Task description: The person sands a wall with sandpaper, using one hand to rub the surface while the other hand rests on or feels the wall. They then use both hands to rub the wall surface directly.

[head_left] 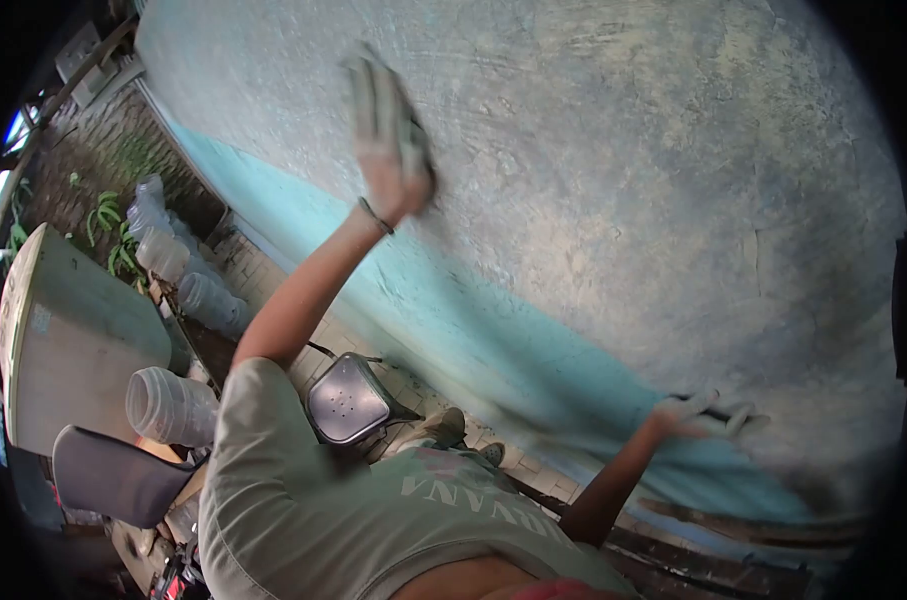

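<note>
My left hand [385, 135] has its fingers stretched out over the grey, patchy upper part of the wall [593, 150]. Pale grey coating covers the fingers, and a dark band circles the wrist. A dark edge runs along the hand; whether it is shadow or a thing beneath is unclear. Lower on the right, my right hand [711, 415], also coated pale, is spread near the border of the grey and turquoise surfaces. Something dark shows between its thumb and fingers, too blurred to name. Contact with the wall cannot be judged for either hand.
A metal stool [348, 398] stands on the paved floor below the turquoise band [453, 310]. At left are a large pale container [93, 340], clear plastic jars [168, 405], a dark chair back [118, 475] and green plants [108, 220]. Shoes [438, 428] show beneath my shirt.
</note>
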A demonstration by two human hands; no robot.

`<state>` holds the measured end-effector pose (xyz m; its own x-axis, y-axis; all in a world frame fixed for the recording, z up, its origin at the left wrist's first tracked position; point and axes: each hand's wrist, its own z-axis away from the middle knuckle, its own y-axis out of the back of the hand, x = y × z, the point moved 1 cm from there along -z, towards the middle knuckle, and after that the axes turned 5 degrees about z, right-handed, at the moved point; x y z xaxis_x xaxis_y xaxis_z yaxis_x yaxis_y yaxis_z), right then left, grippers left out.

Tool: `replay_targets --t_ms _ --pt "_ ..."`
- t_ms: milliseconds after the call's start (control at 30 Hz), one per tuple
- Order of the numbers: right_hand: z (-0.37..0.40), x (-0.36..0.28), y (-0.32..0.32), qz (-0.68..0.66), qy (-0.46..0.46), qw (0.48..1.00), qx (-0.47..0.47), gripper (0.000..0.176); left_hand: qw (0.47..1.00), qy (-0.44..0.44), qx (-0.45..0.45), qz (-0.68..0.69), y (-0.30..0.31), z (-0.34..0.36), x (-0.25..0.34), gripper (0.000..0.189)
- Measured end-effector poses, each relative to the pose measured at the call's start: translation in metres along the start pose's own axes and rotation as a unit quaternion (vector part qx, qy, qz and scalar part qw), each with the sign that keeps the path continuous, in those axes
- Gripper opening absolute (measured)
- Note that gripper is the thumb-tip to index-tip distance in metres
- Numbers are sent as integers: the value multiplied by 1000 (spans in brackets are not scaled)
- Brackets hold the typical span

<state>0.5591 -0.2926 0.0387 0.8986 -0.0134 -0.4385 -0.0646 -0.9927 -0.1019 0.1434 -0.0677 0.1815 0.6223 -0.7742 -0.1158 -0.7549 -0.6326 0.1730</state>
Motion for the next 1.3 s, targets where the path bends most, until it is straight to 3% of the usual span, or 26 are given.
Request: replay_targets --t_ms 33,67,167,200,300,333,433,467,500,567,600,700,733,800,833,867,933,1000,1100,1133,1233,1267,1300 --pt "-5 -9 2 9 9 1000 -10 57 999 -14 23 -22 -1 5 16 48" --pt "-7 -22 3 17 18 1000 -18 57 983 -118 -142 7 5 31 17 44" --pt "-4 -44 13 36 44 998 -32 58 973 -180 -141 -41 16 17 -28 43" --pt "6 -46 20 47 47 997 -48 58 996 -25 -78 -30 21 6 -49 44" --pt "18 -96 12 13 61 997 -56 50 996 -27 -9 -85 -4 26 -17 47" --pt "25 -110 13 3 57 996 -72 48 976 -101 -190 -33 -1 53 -2 52" --pt "44 -134 13 -30 57 994 -88 42 937 -274 -216 -6 20 32 -29 52" --pt "51 -139 15 -34 50 994 -96 40 977 -107 -185 -6 29 10 -44 49" --pt "57 -146 16 -39 42 993 -105 39 993 3 -103 -54 25 3 -68 51" --pt "65 -164 17 -26 29 991 -131 38 988 0 -154 26 20 20 -48 54" --pt "66 -170 19 -20 26 989 -144 38 962 -156 -220 41 27 14 -21 61" --pt "73 -184 25 -38 53 985 -163 39 867 -436 -230 72 14 22 -33 73" --pt "73 -190 28 -34 54 985 -159 38 864 -452 -222 -25 18 -4 -43 82" --pt "74 -194 32 -38 57 986 -151 37 940 -251 -228 23 42 -61 -63 78" --pt "74 -196 32 -40 57 986 -149 37 981 -143 -131 7 53 -96 -71 71" --pt "74 -199 34 -40 53 988 -143 37 989 -88 -106 -43 62 -122 -87 65" --pt "73 -206 33 -33 41 988 -144 37 996 -65 -41 -40 52 -138 -79 59" --pt "70 -211 36 -30 41 988 -148 37 977 -204 -70 -3 48 -145 -46 55" --pt "69 -217 33 -38 52 988 -137 37 901 -356 -198 150 40 -148 -44 51" --pt "71 -216 34 -40 54 989 -132 36 912 -371 -173 2 50 -169 -55 54" --pt "78 -215 33 -29 32 991 -124 35 989 -122 30 -78 59 -210 -81 57" --pt "83 -216 33 -24 17 992 -122 35 991 -117 47 -47 52 -203 -67 57" --pt "85 -217 34 -26 15 992 -125 35 980 -194 -32 -9 52 -193 -57 56"
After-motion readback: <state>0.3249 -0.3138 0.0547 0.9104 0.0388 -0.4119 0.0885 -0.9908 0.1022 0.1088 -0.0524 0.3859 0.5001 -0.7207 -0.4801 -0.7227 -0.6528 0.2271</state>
